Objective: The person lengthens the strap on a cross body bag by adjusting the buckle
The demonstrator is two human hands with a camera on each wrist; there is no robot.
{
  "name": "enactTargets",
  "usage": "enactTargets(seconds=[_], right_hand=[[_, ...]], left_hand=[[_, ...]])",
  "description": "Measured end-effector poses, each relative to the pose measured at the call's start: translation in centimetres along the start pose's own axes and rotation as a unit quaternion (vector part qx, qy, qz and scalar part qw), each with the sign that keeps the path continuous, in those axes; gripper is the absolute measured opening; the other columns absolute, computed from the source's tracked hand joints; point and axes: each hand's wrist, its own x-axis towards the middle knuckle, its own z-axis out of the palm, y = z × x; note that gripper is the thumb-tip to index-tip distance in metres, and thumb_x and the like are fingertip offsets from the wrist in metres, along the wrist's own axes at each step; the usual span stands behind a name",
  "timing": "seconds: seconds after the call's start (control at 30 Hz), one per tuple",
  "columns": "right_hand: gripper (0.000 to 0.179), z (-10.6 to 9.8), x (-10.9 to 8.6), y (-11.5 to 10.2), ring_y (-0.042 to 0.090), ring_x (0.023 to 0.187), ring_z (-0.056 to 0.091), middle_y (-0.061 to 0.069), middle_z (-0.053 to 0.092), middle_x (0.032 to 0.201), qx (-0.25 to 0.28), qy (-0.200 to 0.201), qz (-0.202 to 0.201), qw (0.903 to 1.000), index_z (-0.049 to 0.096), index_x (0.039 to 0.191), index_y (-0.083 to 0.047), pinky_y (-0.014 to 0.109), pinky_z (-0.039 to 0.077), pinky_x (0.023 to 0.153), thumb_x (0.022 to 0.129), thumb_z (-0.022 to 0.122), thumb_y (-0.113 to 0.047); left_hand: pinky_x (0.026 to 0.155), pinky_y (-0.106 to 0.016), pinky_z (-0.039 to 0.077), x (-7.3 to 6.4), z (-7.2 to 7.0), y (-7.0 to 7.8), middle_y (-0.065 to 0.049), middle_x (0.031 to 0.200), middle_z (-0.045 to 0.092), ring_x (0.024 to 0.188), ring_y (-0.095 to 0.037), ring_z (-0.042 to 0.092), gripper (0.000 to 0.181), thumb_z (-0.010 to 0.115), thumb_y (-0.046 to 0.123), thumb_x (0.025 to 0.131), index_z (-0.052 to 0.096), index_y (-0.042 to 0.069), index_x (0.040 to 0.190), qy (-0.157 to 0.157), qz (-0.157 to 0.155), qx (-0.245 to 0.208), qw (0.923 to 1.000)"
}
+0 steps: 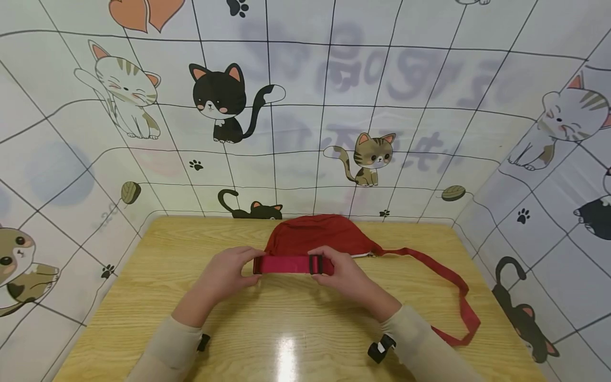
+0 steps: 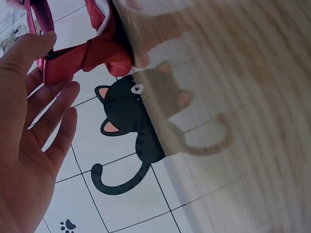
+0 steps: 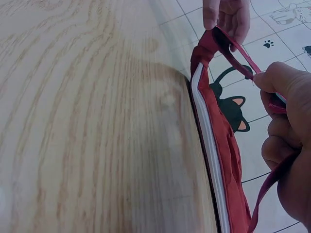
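A red waist bag (image 1: 315, 236) lies at the back of the table, its white zipper (image 3: 209, 126) facing the front. Its strap (image 1: 286, 264) is stretched level between both hands, in front of the bag. My left hand (image 1: 226, 278) pinches the strap's left end at a dark buckle piece (image 1: 257, 265); in the left wrist view the thumb and forefinger hold the folded red end (image 2: 65, 63), with the other fingers spread. My right hand (image 1: 348, 281) grips the strap beside a black slider buckle (image 1: 313, 264), fingers curled round it in the right wrist view.
The strap's long loose part (image 1: 444, 273) runs from the bag's right end and loops forward along the wooden table (image 1: 286, 318). Walls covered in a cat-print sheet (image 1: 305, 116) enclose the back and both sides.
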Motion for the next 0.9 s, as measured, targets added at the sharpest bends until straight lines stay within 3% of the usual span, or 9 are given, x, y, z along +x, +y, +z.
enactTargets(seconds=[0.17,0.47,0.6,0.8,0.9], right_hand=[[0.052,0.1,-0.1,0.4,0.018,0.099,0.071,-0.001,0.075,0.115,0.006,-0.009,-0.008,0.9999,0.066,0.145,-0.014,0.031,0.061,0.084,0.097,0.084,-0.004],[0.047,0.6,-0.1,1.1,0.015,0.093,0.07,-0.005,0.075,0.112,-0.03,-0.003,-0.022,0.9993,0.069,0.138,-0.018,0.031,0.061,0.079,0.096,0.088,-0.01],[0.044,1.3,-0.2,1.2,0.013,0.092,0.068,-0.009,0.072,0.111,-0.076,-0.005,-0.023,0.9968,0.07,0.134,-0.021,0.031,0.06,0.077,0.095,0.09,-0.016],[0.038,2.7,-0.2,1.9,0.009,0.091,0.06,-0.013,0.066,0.107,-0.176,-0.015,-0.023,0.984,0.071,0.125,-0.022,0.029,0.054,0.075,0.094,0.091,-0.032],[0.036,3.5,0.0,1.8,0.007,0.091,0.058,-0.013,0.064,0.106,-0.202,-0.024,-0.029,0.9787,0.072,0.12,-0.021,0.028,0.053,0.076,0.094,0.092,-0.035]], left_hand=[[0.099,-0.05,0.06,0.0,0.1,-0.6,-0.003,0.13,0.078,0.117,-0.028,0.075,0.058,0.097,0.032,0.086,0.076,0.017,0.138,-0.014,0.005,0.007,0.9999],[0.093,-0.047,0.062,0.1,0.1,-1.2,-0.002,0.126,0.076,0.112,-0.025,0.074,0.054,0.1,0.029,0.083,0.08,0.017,0.132,0.001,0.044,0.022,0.9988],[0.09,-0.045,0.061,0.1,0.1,-1.4,0.0,0.123,0.072,0.106,-0.021,0.071,0.054,0.101,0.026,0.082,0.08,0.017,0.131,-0.009,0.047,0.018,0.9987],[0.088,-0.043,0.061,0.1,0.2,-2.0,0.0,0.116,0.069,0.1,-0.019,0.068,0.053,0.101,0.021,0.082,0.08,0.014,0.13,-0.035,0.051,0.007,0.998],[0.086,-0.042,0.06,0.1,0.2,-2.3,0.0,0.113,0.068,0.097,-0.018,0.066,0.051,0.101,0.018,0.082,0.08,0.013,0.128,-0.045,0.056,0.014,0.9974]])
